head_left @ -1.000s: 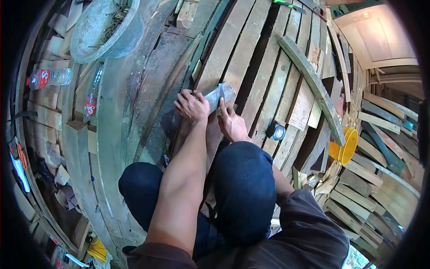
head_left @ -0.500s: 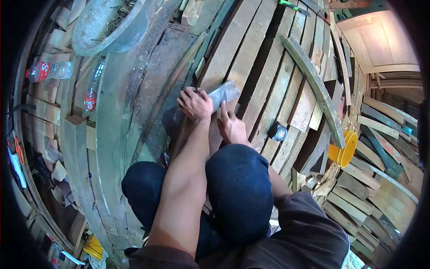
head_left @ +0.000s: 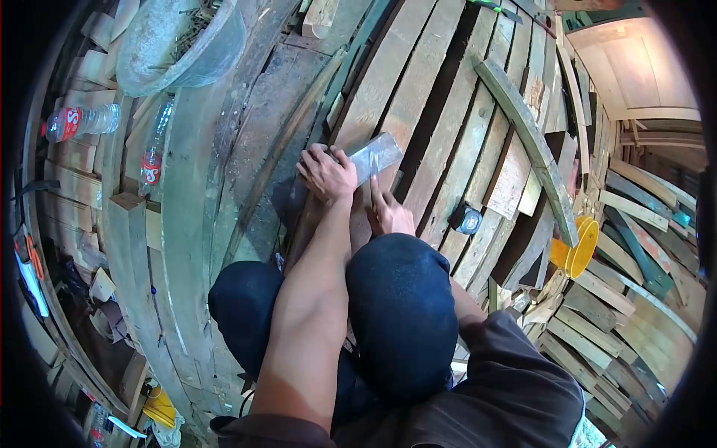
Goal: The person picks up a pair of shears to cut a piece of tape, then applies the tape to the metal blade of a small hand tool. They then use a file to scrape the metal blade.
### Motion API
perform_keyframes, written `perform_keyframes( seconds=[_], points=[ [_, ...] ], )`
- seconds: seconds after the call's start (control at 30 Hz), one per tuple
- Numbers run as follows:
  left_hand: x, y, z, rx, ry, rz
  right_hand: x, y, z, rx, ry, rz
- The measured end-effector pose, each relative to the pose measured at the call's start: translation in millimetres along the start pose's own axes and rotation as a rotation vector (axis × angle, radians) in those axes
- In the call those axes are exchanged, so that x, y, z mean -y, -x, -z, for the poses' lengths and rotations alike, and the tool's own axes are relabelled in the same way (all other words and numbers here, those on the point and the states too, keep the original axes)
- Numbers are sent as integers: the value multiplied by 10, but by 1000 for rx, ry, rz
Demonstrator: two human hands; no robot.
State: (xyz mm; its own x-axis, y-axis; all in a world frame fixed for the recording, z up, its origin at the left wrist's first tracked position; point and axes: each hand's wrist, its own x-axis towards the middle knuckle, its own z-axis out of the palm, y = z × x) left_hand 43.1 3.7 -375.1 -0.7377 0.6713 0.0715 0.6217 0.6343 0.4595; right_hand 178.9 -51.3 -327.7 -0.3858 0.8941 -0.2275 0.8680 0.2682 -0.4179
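Note:
A grey rectangular block (head_left: 377,155) lies at a slant across the wooden planks in front of my knees. My left hand (head_left: 328,173) grips its near left end, with the fingers bent over the edge. My right hand (head_left: 390,214) is closed at the block's lower side, its index finger reaching up to the face. A thin dark line runs on from that fingertip over the block; whether it is a slim tool or a mark is too small to tell. The right palm and remaining fingers are partly hidden behind my knee.
A tape measure (head_left: 467,219) rests on the planks to the right, near a long curved timber (head_left: 526,134). Farther right are a yellow bucket (head_left: 582,248) and stacked boards. Plastic bottles (head_left: 82,122) and a large basin (head_left: 183,45) are at left. Dark gaps separate some planks.
The view has shifted slightly. My right index finger sits a little lower along the block's face; my left hand keeps its hold and the block stays in place.

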Motion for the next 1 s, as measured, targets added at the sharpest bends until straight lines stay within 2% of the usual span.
perform_keyframes(
  seconds=[0.13, 0.3, 0.63, 0.77, 0.9, 1.0],
  points=[
    [36, 9, -62, 2, -1, -9, -70, -160, 38, -33, -54, 16],
    [31, 4, -40, 42, 47, 19, 59, -200, 64, 24, -16, -70],
    [58, 28, -53, 40, 10, -11, -46, -272, -78, -36, -27, 47],
    [9, 2, -40, 17, -4, 8, -113, 35, -184, 18, 146, 56],
    [66, 48, -70, 45, 12, -5, -145, -265, -79, -78, 172, 96],
    [59, 17, -64, 20, 9, -14, -112, -135, -158, -41, 191, 64]
  ],
)
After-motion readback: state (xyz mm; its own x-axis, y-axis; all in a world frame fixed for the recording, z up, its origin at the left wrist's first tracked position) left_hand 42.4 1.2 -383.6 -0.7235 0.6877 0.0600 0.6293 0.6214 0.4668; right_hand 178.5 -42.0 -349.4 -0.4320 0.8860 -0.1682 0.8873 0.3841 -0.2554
